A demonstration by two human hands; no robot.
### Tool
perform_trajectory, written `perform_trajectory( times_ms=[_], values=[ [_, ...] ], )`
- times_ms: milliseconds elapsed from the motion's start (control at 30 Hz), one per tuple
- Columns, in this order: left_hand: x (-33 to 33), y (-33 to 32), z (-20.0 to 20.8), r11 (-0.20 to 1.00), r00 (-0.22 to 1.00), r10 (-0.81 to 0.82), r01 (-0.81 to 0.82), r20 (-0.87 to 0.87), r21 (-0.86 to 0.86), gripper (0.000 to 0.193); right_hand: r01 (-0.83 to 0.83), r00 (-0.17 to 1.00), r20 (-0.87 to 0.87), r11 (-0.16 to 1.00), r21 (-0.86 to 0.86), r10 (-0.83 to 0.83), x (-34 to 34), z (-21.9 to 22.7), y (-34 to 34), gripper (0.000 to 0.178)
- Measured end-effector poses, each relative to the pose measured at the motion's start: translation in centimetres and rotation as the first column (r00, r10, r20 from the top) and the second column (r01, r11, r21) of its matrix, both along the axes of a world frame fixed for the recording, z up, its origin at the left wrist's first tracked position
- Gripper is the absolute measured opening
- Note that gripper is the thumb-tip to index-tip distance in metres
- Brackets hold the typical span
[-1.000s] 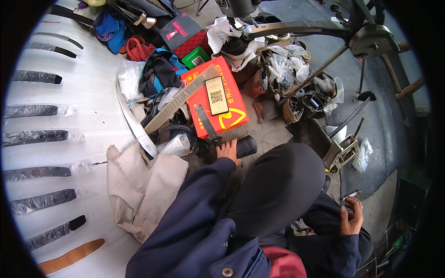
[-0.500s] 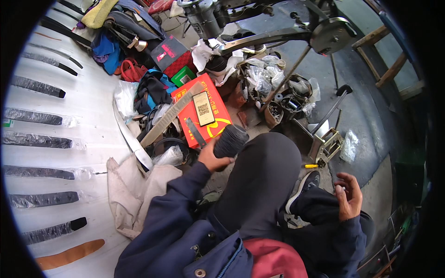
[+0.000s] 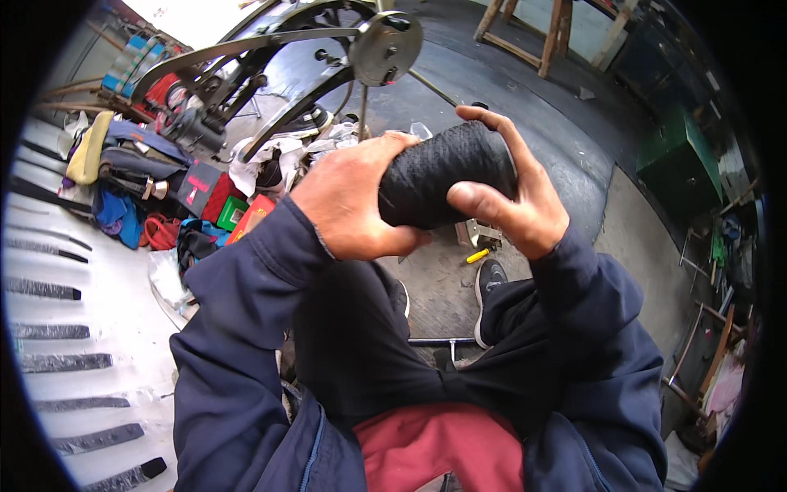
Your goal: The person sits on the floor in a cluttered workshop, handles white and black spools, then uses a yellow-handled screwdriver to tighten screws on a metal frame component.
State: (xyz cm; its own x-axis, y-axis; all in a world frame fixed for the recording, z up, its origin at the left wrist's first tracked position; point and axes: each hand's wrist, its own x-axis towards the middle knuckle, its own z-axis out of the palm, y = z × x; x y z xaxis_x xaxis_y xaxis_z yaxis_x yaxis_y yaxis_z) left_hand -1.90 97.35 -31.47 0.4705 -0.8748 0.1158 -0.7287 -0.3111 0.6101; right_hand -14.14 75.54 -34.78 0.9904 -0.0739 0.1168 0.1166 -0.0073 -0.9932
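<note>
A spool of black thread (image 3: 443,176) is held up in front of me, tilted on its side above my knees. My left hand (image 3: 352,193) wraps round its left end, with the thumb underneath. Round the right end curls my right hand (image 3: 520,189), its thumb pressed on the near side and its fingers over the far top. Both palms touch the thread. Below the spool, partly hidden by it and my right hand, stands a small metal device (image 3: 474,234) on the floor.
A hand-cranked machine with a round wheel (image 3: 385,47) stands ahead. Left lie a cluttered heap with a red bag (image 3: 160,231) and a white surface bearing several dark wrapped strips (image 3: 65,362). A yellow-handled tool (image 3: 477,256) lies by my shoe (image 3: 490,283); a green box (image 3: 680,160) stands right.
The spool has risen from beside my left knee to in front of me. My right hand has come over from the right and taken hold of it too. My view has swung right.
</note>
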Motion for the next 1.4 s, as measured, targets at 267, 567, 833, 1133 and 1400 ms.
perform_trajectory(
  times_ms=[267, 567, 833, 1133, 1400],
  values=[
    [0.4, -4.6, -8.5, 0.924, 0.247, -0.357, -0.047, -0.901, -0.380, 0.081, 0.167, 0.969, -0.220, 0.958, 0.234, -0.115, -2.9, -5.1, -5.9, 0.066],
    [-0.8, -7.3, -14.0, 0.987, 0.680, 0.026, -0.135, -0.732, -0.090, 0.025, 0.176, 0.979, -0.070, 0.616, 0.768, -0.193, -3.1, -4.3, -9.6, 0.061],
    [-4.5, -8.3, -11.3, 0.844, 0.991, -0.124, 0.128, 0.043, -0.521, 0.021, 0.549, 0.836, 0.160, 0.789, -0.277, -0.525, -3.0, -5.5, -9.0, 0.065],
    [-3.4, -7.3, -12.8, 0.968, 0.980, -0.121, 0.151, 0.156, -0.198, 0.021, 0.117, 0.986, 0.064, 0.904, 0.412, -0.157, -2.5, -5.1, -8.3, 0.076],
    [-0.7, -7.0, -10.8, 0.877, 0.960, 0.200, -0.265, -0.197, -0.400, 0.017, 0.207, 0.926, -0.232, 0.914, -0.348, -0.298, -3.6, -6.0, -8.9, 0.073]
  ],
)
